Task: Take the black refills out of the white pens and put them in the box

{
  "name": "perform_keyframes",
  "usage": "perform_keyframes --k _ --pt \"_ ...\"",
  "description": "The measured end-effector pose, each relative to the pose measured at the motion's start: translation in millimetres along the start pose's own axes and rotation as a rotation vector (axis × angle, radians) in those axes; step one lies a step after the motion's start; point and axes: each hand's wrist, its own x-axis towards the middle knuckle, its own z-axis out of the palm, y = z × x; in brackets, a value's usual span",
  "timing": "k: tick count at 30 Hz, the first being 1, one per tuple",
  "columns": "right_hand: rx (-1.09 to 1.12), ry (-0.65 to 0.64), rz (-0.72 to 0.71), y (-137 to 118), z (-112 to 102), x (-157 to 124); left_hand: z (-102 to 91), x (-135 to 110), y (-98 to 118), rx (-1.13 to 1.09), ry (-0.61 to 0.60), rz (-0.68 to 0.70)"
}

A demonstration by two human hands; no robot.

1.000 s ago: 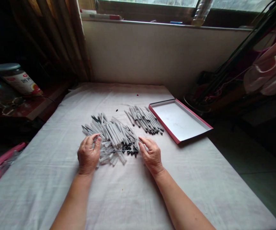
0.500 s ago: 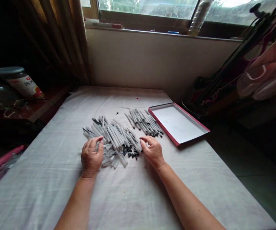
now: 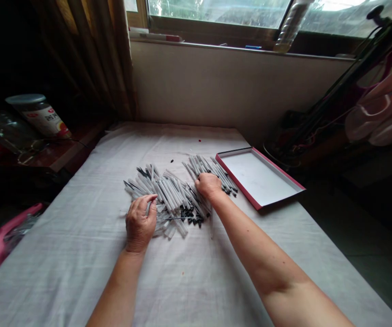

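My left hand (image 3: 140, 221) rests at the near left side of a heap of translucent white pen barrels (image 3: 169, 193), thumb and forefinger pinched together. Whatever may be between those fingertips is too small to make out. Reaching forward, my right hand (image 3: 209, 184) is over the near left part of a row of pens with black ends (image 3: 229, 178). Its fingers are curled closed and hide what they may hold. Small black plugs (image 3: 196, 221) lie in a cluster at the heap's near right. Dark thin refills (image 3: 143, 171) poke out at the far left of the heap.
A shallow red-edged box lid (image 3: 260, 177) lies right of the pens on the white tablecloth (image 3: 182, 295). One black plug (image 3: 172, 161) lies apart behind the heap. A lidded jar (image 3: 44, 119) stands on a side table at left; a pink plastic item (image 3: 0, 240) is below it.
My right hand has moved forward from the heap's right edge to the row of pens, its fingers curling closed. My left hand stays pinched at the heap. The view has shifted slightly left.
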Motion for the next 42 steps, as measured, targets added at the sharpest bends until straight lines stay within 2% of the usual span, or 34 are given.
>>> perform_keyframes --k 3,5,7,9,11,13,17,20,26,32,36,42 --pt "0.037 0.045 0.005 10 -4 -8 -1.3 0 2 -0.009 0.007 0.030" --pt "0.174 0.136 0.012 22 -6 -19 -2.3 0 6 -0.012 0.004 0.045" --pt "0.466 0.238 0.012 35 -5 -36 -3.1 0 12 -0.014 0.004 0.066" --pt "0.868 0.255 -0.005 46 -3 -55 -3.3 -1 19 -0.014 0.010 0.091" --pt "1.212 0.212 0.017 53 1 -75 -2.9 -2 25 -0.010 -0.005 0.114" --pt "1.460 0.124 0.068 56 5 -91 -2.3 -4 29 0.002 -0.063 0.135" --pt "1.735 -0.024 0.192 55 16 -107 -2.1 -6 32 -0.049 -0.209 0.186" --pt "1.755 -0.055 0.184 57 23 -107 -3.2 -5 33 -0.112 -0.282 0.170" --pt "1.671 -0.006 0.092 63 27 -105 -7.3 -2 38 -0.172 -0.355 0.008" --pt "1.516 0.061 -0.065 62 28 -108 -13.5 1 37 -0.341 -0.479 -0.292" --pt "1.487 0.096 -0.097 58 33 -109 -12.7 -1 33 -0.423 -0.454 -0.460" --pt "1.475 0.105 -0.002 58 41 -106 -8.3 1 37 -0.564 -0.399 -0.515"
